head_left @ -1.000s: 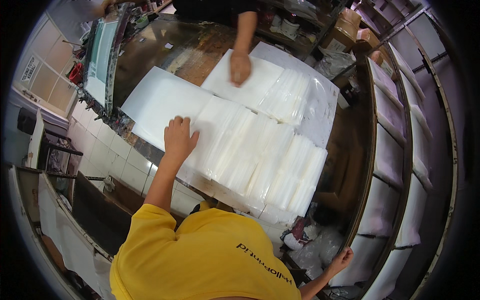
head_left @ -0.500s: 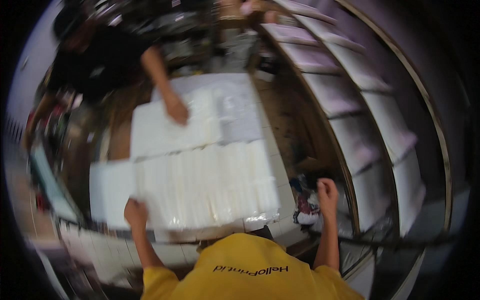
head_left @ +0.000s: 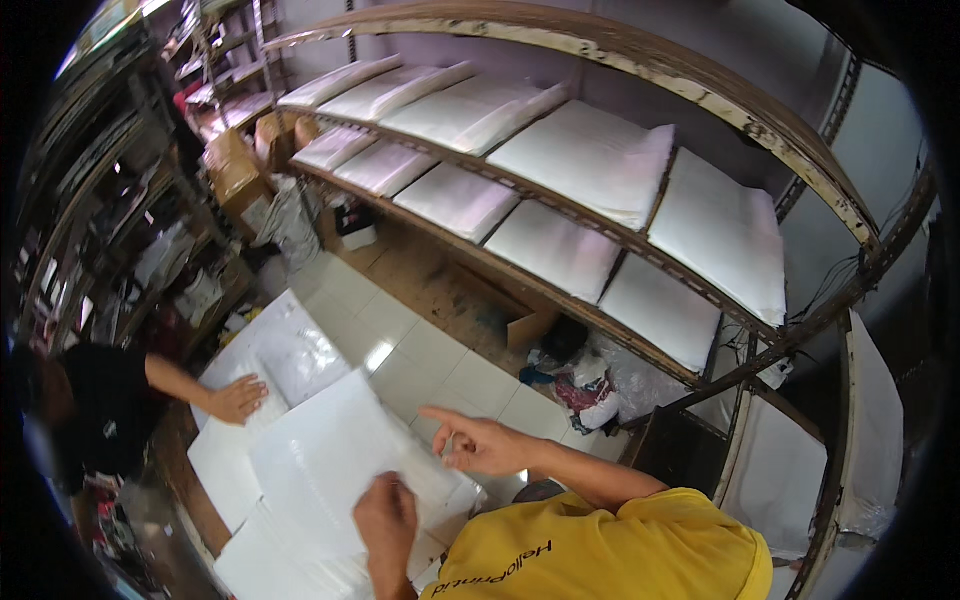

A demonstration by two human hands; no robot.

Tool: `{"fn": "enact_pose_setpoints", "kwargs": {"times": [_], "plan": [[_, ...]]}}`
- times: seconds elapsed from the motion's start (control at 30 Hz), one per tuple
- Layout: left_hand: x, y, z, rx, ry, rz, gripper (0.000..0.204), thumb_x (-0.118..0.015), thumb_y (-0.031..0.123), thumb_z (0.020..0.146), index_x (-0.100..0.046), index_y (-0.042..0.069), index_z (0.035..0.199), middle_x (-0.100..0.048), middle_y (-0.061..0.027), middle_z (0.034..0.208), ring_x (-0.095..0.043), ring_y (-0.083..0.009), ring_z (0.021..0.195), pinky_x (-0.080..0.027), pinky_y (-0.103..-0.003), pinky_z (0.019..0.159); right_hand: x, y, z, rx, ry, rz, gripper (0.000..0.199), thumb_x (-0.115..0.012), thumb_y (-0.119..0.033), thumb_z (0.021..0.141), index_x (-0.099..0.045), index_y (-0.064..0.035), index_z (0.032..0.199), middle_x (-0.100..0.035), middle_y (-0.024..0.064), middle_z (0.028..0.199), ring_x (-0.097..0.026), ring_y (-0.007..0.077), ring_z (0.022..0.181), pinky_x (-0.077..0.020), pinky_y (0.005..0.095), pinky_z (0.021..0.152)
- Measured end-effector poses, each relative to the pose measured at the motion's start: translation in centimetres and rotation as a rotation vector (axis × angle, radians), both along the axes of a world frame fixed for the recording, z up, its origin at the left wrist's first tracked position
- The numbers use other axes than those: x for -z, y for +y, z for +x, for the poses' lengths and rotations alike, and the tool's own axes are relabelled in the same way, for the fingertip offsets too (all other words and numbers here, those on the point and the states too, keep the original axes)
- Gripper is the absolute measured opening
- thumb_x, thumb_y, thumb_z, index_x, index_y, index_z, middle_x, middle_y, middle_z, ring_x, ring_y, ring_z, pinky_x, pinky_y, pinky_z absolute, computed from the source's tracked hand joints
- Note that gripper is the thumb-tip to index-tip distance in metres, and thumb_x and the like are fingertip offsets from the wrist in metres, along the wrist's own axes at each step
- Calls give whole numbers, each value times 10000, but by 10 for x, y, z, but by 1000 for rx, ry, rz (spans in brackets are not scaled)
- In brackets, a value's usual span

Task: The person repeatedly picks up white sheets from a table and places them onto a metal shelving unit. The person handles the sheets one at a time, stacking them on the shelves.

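Note:
My left hand (head_left: 385,520) rests knuckles-up on the near edge of a large white sheet (head_left: 320,455), fingers curled onto it. That sheet lies on top of a stack of white sheets (head_left: 265,565) covering a table. My right hand (head_left: 478,446) hovers just right of the stack, over the tiled floor. It holds nothing, its index finger points left and the other fingers are loosely bent. A co-worker in a black top has a hand (head_left: 238,398) flat on the far sheets (head_left: 285,350).
Curved wooden shelving (head_left: 560,215) at the right holds several stacks of white sheets. Below it sit an open cardboard box (head_left: 520,320) and a pile of bags and cloth (head_left: 585,385). Cluttered racks and boxes (head_left: 235,165) line the left. White floor tiles (head_left: 440,365) lie between.
The view has swung right, from the table to the shelves. My right hand rose from low at my side to in front of me, pointing. My left hand stays on the sheets.

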State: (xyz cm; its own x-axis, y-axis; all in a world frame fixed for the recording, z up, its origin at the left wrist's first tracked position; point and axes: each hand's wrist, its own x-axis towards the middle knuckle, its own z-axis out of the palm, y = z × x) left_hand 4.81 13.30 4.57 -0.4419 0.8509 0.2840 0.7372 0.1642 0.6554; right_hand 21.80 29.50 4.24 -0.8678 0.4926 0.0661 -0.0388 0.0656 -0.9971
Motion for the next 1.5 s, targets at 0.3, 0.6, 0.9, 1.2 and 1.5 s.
{"fn": "enact_pose_setpoints", "kwargs": {"times": [0.3, 0.6, 0.9, 1.2, 1.5], "plan": [[29, 121, 132, 518, 39, -101, 150, -666, 101, 860, -633, 35, 991, -653, -131, 714, -642, -332, 617, -512, -436, 577, 16, 81, 122, 167, -370, 224, 234, -569, -217, 938, -654, -30, 1048, -692, 176, 887, -675, 353, 834, -523, 419, 764], [22, 160, 190, 501, -136, -56, 137, -704, 126, 865, -660, 43, 964, -657, -106, 691, -643, -278, 584, -509, -391, 555, -16, 209, 164, 237, -347, 612, 238, -512, -146, 939, -459, -95, 1165, -626, 194, 752, -633, 402, 717, -472, 506, 664], [59, 163, 181, 375, -135, -346, 169, -676, 209, 889, -654, 58, 961, -697, -139, 789, -676, -331, 669, -525, -420, 617, -130, 329, 159, 118, -159, 739, 207, -627, -212, 918, -606, -57, 1053, -663, 143, 884, -639, 257, 814, -490, 412, 710], [123, 213, 172, 379, -95, -568, 269, -626, 304, 913, -643, 60, 1027, -711, -186, 897, -687, -378, 828, -536, -470, 750, -193, 415, 215, 328, -263, 468, 202, -658, -231, 921, -643, -86, 1060, -593, -50, 777, -514, 61, 702, -440, 245, 661], [143, 274, 143, 389, -147, -634, 320, -648, 306, 892, -651, 51, 1085, -710, -201, 960, -685, -379, 884, -538, -464, 797, -174, 513, 289, 620, -209, 489, 275, -628, -284, 959, -613, -71, 1132, -575, -35, 962, -518, 73, 922, -411, 233, 869]]}}
